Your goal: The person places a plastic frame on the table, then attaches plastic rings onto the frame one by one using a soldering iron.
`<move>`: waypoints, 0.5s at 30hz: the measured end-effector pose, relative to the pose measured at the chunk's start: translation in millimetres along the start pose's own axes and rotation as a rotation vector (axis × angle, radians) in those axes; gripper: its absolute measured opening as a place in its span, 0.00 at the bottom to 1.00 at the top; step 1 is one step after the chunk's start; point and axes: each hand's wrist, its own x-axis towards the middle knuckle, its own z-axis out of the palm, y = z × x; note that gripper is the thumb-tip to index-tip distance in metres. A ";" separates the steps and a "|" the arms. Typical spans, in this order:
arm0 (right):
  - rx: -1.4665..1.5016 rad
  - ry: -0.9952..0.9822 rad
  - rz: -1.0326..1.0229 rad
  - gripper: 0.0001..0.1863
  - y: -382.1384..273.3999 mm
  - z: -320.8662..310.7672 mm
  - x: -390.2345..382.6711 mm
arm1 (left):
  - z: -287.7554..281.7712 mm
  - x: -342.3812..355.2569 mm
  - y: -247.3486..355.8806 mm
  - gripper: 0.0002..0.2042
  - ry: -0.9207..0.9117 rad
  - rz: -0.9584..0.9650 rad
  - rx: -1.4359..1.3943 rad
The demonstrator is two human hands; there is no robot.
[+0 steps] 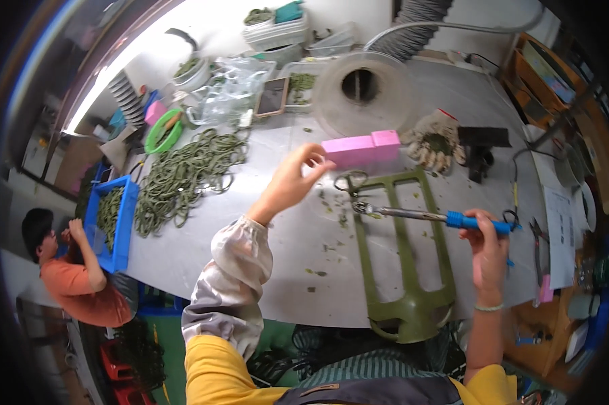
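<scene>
Nearest of all is the worker's dark apron (385, 391), below the near end of an olive-green frame (406, 260), which lies on the grey bench (287, 239) and pokes past its front edge. The left arm, in a pale oversleeve (233, 277), stretches forward off the frame's left side. The left hand (304, 165) hovers near the frame's far left corner, palm turned inward, fingers curled and thumb toward them; I can't tell whether they pinch anything. The right forearm rises on the frame's right side, and the right hand (487, 239) is wrapped around a blue-handled tool (477, 222), its metal shaft reaching leftward over the frame.

As for containers, one blue crate (127, 223) of green pieces stands well left of the frame, with one co-worker (82, 283) in orange beside it, hands raised. Beyond the frame, toward its left, I count one round green basket (172, 142), one white bucket (198, 79) with green stuff inside and one clear tub (298, 109) of small green bits. A heap of green loops (190, 175), too tangled to count, lies left of the frame. Just beyond its far end sit one pink block (362, 150) and one knitted glove (434, 140); one phone (272, 98) rests farther back.
</scene>
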 end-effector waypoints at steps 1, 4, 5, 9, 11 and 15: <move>-0.013 0.011 0.009 0.10 -1.9 -1.3 -2.1 | -20.1 -1.5 -26.1 0.11 0.111 -0.037 0.090; -0.017 0.032 0.026 0.10 -7.8 2.5 -7.9 | -104.8 -11.2 -120.7 0.13 0.386 -0.217 0.993; -0.012 0.053 0.034 0.10 -8.6 3.5 -9.3 | -127.9 -17.0 -136.7 0.20 0.364 -0.370 1.091; 0.025 0.037 0.056 0.09 -8.6 12.6 -9.2 | -188.3 -49.2 -182.4 0.29 0.200 -0.604 0.985; 0.005 0.076 0.053 0.09 -9.7 7.5 -7.8 | -158.4 -43.6 -166.8 0.28 0.090 -0.525 1.035; 0.010 0.060 0.027 0.09 -13.7 9.0 -8.5 | -122.6 -72.6 -119.2 0.30 -0.085 -0.358 0.873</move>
